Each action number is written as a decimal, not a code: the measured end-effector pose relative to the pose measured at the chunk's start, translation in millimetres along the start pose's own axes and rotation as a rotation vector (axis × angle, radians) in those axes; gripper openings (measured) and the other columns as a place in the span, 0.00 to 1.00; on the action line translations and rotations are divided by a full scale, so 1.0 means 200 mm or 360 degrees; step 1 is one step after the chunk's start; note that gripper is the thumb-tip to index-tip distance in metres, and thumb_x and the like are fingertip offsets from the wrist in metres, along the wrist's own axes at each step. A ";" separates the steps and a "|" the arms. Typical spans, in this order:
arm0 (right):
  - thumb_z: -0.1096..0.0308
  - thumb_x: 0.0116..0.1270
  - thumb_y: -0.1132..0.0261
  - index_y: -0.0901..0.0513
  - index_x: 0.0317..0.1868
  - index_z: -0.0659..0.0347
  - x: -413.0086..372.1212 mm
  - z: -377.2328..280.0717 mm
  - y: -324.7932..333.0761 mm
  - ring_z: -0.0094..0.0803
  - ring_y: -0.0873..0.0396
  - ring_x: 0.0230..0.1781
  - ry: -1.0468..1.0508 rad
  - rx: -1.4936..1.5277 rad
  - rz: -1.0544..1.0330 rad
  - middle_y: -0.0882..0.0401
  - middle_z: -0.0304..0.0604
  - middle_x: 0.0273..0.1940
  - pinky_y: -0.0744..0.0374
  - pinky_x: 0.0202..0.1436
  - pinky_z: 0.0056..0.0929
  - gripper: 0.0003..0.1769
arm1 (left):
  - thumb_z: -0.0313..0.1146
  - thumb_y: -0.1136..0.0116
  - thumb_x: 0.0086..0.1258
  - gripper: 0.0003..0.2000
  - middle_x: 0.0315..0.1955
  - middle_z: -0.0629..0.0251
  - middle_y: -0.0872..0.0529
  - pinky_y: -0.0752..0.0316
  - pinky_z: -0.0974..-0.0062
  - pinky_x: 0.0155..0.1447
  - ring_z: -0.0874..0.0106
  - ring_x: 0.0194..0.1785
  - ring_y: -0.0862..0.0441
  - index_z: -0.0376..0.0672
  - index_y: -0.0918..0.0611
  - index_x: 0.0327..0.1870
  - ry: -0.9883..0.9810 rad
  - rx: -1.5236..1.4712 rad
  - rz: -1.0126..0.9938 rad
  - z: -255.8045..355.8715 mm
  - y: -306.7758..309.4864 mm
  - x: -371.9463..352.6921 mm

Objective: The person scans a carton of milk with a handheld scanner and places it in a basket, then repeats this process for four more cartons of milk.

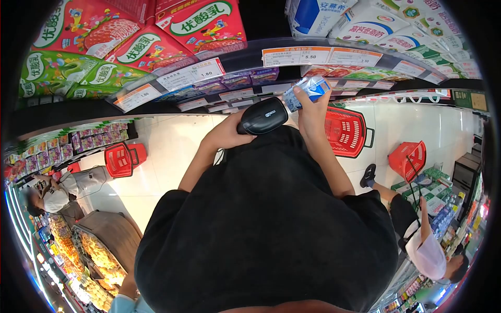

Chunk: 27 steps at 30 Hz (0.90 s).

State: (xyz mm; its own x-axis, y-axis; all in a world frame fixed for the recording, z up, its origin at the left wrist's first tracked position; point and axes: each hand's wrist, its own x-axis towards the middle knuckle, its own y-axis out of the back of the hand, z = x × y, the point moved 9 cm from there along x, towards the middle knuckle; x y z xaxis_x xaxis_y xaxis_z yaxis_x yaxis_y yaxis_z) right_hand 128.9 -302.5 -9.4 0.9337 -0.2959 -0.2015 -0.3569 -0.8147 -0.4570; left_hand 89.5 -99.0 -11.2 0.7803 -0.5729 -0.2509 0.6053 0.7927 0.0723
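Note:
My left hand [228, 130] is wrapped round the handle end of a black handheld scanner [264, 116], whose rounded head points to the right. Just beside it, my right hand [314, 112] grips a small blue and white carton [308, 92] between thumb and fingers. The carton is tilted, close to the scanner's head, in front of the shelf edge. Above both hands runs a dark shelf edge with price labels [297, 56]. Whether carton and scanner touch, I cannot tell.
Red cartons [206, 23], green cartons [104, 74] and white cartons [376, 26] fill the upper shelf. A red basket [344, 132] stands on the floor at right, another [119, 159] at left. People are at far left [57, 201] and right [425, 253].

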 end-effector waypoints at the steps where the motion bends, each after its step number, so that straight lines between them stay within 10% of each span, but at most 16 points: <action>1: 0.81 0.57 0.29 0.37 0.62 0.58 0.00 0.00 0.00 0.28 0.24 0.50 0.0002 0.0000 0.0000 0.27 0.43 0.51 0.22 0.52 0.31 0.36 | 0.26 0.32 0.52 0.34 0.54 0.56 0.18 0.32 0.71 0.65 0.68 0.59 0.23 0.35 0.28 0.65 -0.0002 0.0006 0.0001 0.00 0.00 0.00; 8: 0.75 0.64 0.33 0.40 0.65 0.60 0.01 0.02 0.06 0.29 0.29 0.54 0.0145 0.0052 -0.0058 0.30 0.44 0.53 0.30 0.62 0.31 0.33 | 0.27 0.33 0.52 0.34 0.53 0.57 0.18 0.31 0.70 0.64 0.69 0.58 0.23 0.35 0.28 0.64 0.0047 0.0032 0.0005 -0.03 0.02 -0.01; 15: 0.87 0.54 0.35 0.52 0.66 0.54 -0.14 -0.46 -0.10 0.46 0.20 0.51 0.1108 -0.0414 -0.0534 0.31 0.57 0.54 0.21 0.57 0.44 0.46 | 0.28 0.32 0.54 0.31 0.51 0.56 0.17 0.31 0.69 0.64 0.68 0.57 0.22 0.36 0.27 0.62 -0.0035 0.0033 0.0081 -0.03 0.05 -0.03; 20: 0.41 0.41 0.19 0.26 0.56 0.54 -0.40 -1.04 -0.46 0.42 0.14 0.37 0.1936 -0.0818 -0.1071 0.24 0.53 0.43 0.15 0.37 0.34 0.45 | 0.26 0.33 0.55 0.35 0.57 0.59 0.20 0.33 0.71 0.66 0.71 0.60 0.25 0.34 0.31 0.67 -0.0112 0.0046 -0.0073 -0.04 0.02 -0.01; 27: 0.34 0.35 0.25 0.17 0.53 0.53 -0.54 -1.42 -0.90 0.37 0.19 0.37 0.2467 -0.0863 -0.0761 0.22 0.47 0.39 0.21 0.35 0.29 0.45 | 0.27 0.34 0.57 0.28 0.47 0.59 0.17 0.30 0.71 0.61 0.71 0.52 0.23 0.38 0.26 0.62 -0.0192 0.0069 -0.0016 0.04 -0.01 -0.03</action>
State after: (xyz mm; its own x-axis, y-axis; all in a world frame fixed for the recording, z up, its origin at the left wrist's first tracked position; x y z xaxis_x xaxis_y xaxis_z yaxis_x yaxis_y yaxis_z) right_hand 100.4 -264.8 340.8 0.2159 0.1023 0.9710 -0.3142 -0.9343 0.1683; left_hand 85.5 -99.8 -2.1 0.7858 -0.6038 -0.1337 0.6174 0.7785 0.1129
